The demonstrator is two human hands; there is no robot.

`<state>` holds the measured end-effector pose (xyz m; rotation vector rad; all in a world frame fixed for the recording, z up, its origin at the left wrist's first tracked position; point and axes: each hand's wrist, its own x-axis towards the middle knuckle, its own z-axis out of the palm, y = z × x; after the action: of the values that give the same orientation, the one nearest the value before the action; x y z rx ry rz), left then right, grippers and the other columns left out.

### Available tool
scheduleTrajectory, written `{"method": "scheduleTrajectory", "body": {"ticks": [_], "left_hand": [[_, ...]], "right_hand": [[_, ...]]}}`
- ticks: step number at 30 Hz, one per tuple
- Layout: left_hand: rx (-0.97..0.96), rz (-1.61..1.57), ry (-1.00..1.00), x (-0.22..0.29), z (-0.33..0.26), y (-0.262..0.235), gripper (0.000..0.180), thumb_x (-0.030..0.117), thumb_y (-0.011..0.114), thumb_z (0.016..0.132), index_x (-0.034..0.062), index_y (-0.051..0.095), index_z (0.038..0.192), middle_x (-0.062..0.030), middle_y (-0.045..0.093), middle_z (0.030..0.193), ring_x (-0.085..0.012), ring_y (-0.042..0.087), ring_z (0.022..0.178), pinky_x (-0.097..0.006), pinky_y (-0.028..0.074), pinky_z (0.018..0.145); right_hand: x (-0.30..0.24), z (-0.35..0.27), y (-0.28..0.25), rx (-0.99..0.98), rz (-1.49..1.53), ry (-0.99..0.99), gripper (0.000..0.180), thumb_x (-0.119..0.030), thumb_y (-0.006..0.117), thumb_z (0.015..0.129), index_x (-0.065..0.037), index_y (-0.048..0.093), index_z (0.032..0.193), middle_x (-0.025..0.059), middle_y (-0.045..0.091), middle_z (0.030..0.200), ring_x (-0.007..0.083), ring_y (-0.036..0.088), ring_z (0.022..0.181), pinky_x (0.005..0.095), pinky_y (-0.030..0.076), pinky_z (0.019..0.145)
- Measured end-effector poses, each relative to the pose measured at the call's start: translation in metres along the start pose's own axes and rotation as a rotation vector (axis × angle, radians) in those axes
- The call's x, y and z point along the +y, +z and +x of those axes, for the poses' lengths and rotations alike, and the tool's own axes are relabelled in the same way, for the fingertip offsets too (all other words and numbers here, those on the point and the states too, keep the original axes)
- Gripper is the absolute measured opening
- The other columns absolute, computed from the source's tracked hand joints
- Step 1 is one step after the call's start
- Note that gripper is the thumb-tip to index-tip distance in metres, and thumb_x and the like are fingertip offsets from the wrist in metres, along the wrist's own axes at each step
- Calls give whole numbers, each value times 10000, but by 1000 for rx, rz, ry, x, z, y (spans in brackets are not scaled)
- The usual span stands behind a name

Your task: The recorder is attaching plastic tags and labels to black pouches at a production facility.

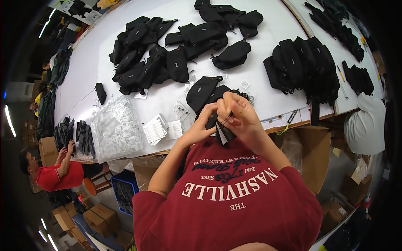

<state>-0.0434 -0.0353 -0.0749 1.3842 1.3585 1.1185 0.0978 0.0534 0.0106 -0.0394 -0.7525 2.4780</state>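
Close to my chest, at the table's near edge, my two hands work side by side. My right hand (240, 112) is closed in a pinch on a thin dark cord, from which small black and white hang tags (225, 133) dangle. Bent fingers of my left hand (204, 124) close on the edge of a black waist bag (202, 93), which lies just beyond; the exact spot of that grip is partly hidden. Beside the bag is a tangle of black tag cords (246, 96). Stacks of white printed cards (156, 129) lie left of my left hand.
Heaps of black bags (178, 65) spread over the white table (268, 94), with a neat row (299, 62) at right. A clear plastic sack of small white packets (116, 127) stands at left. A coworker in red (63, 173) reaches in at far left. A cardboard box (312, 154) sits below the edge.
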Motion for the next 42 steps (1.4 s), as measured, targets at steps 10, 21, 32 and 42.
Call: {"method": "scheduleTrajectory", "body": {"ticks": [10, 21, 32, 42], "left_hand": [[-142, 289, 91, 13, 12, -31, 300, 61, 675, 685, 56, 569, 966, -60, 528, 1060, -250, 474, 1002, -342, 358, 912], [-223, 147, 10, -13, -1, -41, 197, 138, 718, 712, 46, 642, 869, -34, 621, 857, -177, 531, 828, -282, 413, 760], [-36, 189, 84, -12, -10, -14, 154, 83, 659, 752, -9, 610, 865, -99, 615, 839, -229, 543, 816, -319, 419, 751], [116, 90, -98, -17, -17, -12, 177, 120, 630, 797, -25, 565, 873, -87, 559, 740, -148, 533, 710, -255, 412, 668]], "right_hand": [[2, -1, -6, -23, 113, 32, 286, -291, 535, 910, -90, 428, 737, -16, 426, 643, 19, 254, 447, 171, 241, 442], [-6, -7, -29, 37, 460, 3, 291, -325, 446, 945, -109, 421, 750, -42, 354, 611, 47, 265, 466, 182, 264, 408], [12, -14, -74, 310, 431, -92, 301, -344, 423, 953, -67, 498, 862, -10, 424, 662, 83, 378, 558, 205, 371, 528], [38, -71, -104, 522, -548, 371, 473, -454, 354, 953, -33, 563, 1009, 18, 572, 736, 80, 527, 616, 228, 428, 569]]}}
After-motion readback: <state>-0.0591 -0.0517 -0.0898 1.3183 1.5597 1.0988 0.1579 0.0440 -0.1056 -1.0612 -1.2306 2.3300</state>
